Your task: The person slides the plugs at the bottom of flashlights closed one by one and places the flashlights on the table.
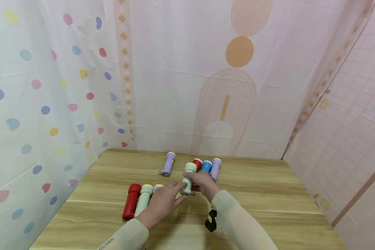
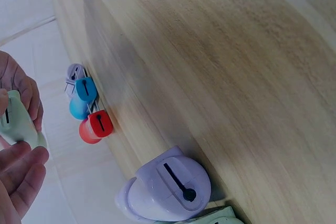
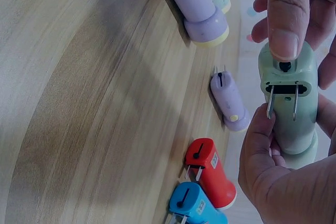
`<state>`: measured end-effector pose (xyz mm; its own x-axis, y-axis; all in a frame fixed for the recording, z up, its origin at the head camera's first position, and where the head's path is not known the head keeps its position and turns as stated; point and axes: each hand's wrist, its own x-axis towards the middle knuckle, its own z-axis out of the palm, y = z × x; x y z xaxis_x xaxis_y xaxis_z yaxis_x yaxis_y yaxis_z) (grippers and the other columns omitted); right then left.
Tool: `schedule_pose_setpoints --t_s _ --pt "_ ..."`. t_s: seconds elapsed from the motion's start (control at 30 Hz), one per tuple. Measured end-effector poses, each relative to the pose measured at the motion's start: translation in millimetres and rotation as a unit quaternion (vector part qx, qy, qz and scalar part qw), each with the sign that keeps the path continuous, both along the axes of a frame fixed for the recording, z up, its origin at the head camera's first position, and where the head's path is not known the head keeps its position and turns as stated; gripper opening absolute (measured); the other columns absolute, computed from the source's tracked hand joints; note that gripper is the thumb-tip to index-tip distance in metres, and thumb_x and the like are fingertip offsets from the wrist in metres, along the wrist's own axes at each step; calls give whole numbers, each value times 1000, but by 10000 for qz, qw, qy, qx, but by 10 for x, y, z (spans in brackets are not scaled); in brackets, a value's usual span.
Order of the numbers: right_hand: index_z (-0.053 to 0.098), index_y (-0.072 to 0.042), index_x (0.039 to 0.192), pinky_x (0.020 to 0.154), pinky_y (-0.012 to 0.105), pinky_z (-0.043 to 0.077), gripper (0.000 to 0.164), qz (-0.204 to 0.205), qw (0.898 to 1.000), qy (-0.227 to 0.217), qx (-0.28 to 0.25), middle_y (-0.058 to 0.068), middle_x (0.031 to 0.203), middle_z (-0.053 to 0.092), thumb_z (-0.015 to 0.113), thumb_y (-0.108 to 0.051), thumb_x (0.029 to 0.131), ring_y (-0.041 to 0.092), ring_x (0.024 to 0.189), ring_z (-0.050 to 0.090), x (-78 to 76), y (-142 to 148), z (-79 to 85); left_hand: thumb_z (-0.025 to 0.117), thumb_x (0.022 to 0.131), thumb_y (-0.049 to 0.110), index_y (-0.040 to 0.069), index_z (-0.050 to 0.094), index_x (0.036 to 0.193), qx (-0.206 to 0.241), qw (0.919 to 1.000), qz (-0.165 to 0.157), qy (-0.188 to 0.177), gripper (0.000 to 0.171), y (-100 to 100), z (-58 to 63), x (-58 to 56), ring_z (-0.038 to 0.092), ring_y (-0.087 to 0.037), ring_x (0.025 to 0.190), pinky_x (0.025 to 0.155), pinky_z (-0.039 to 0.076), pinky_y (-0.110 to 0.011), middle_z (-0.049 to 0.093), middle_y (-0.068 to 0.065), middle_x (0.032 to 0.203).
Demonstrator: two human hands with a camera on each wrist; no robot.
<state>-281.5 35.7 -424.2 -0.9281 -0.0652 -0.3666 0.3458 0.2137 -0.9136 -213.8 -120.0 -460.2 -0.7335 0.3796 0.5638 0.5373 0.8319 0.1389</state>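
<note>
A pale green flashlight [image 1: 190,168] is held up over the table, its lens end away from me and its tail towards me. My right hand [image 1: 203,181] grips its body, fingers curled round it. Two metal plug prongs [image 3: 296,103] stick out of the tail of the green flashlight [image 3: 296,129]. My left hand [image 1: 167,199] reaches its tail end; in the right wrist view the left thumb [image 3: 286,24] presses beside a dark slot there. In the left wrist view the left fingers [image 2: 23,177] look straight at its underside.
At the near left lie a red flashlight [image 1: 132,201], another green one [image 1: 143,199] and a purple one [image 1: 158,186], partly hidden. A purple flashlight [image 1: 168,164] lies farther back. Beyond my right hand, red [image 1: 197,163], blue [image 1: 207,166] and purple [image 1: 216,168] flashlights sit close together. Curtains surround the table.
</note>
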Motion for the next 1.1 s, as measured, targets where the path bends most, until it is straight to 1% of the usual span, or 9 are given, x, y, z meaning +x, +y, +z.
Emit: schedule_pose_setpoints --t_s 0.2,0.43,0.6,0.8,0.97,1.1 --pt "59 4 110 73 34 58 47 63 10000 19 -62 12 94 66 77 -31 87 20 79 66 14 -5 6 79 84 37 19 66 109 -22 9999 53 132 34 15 2 -8 66 -14 65 47 46 -25 71 -1 100" --pt "59 5 110 76 35 58 47 84 9999 -5 -139 12 95 67 78 -31 87 20 80 67 31 -7 4 81 82 37 19 66 108 -65 9996 40 288 35 12 -19 -24 67 -12 65 49 48 -24 73 -1 97" --pt "58 5 110 75 35 58 48 47 9998 -11 -204 13 94 67 78 -31 87 20 79 67 24 -7 -2 83 81 34 19 67 108 2 9986 -47 527 35 7 -39 -46 67 -12 65 48 49 -26 73 0 97" --pt "60 5 108 72 33 57 43 62 9992 -25 -405 12 89 68 76 -29 87 19 75 66 32 7 11 84 78 34 17 67 105 43 9971 -61 759 36 6 -56 -56 66 -12 62 46 48 -26 74 -1 95" --pt "61 5 107 72 33 57 40 69 9990 -29 -446 12 88 68 76 -27 88 19 75 65 32 6 7 85 78 33 16 68 106 65 9971 -33 759 37 3 -65 -53 66 -13 63 49 50 -28 74 -3 95" --pt "61 5 105 71 31 57 41 -39 9989 54 -471 10 87 69 77 -28 87 17 75 66 34 -19 -25 85 78 32 15 68 105 148 9973 -22 717 36 -9 -70 -42 64 -13 60 50 50 -30 73 -3 91"
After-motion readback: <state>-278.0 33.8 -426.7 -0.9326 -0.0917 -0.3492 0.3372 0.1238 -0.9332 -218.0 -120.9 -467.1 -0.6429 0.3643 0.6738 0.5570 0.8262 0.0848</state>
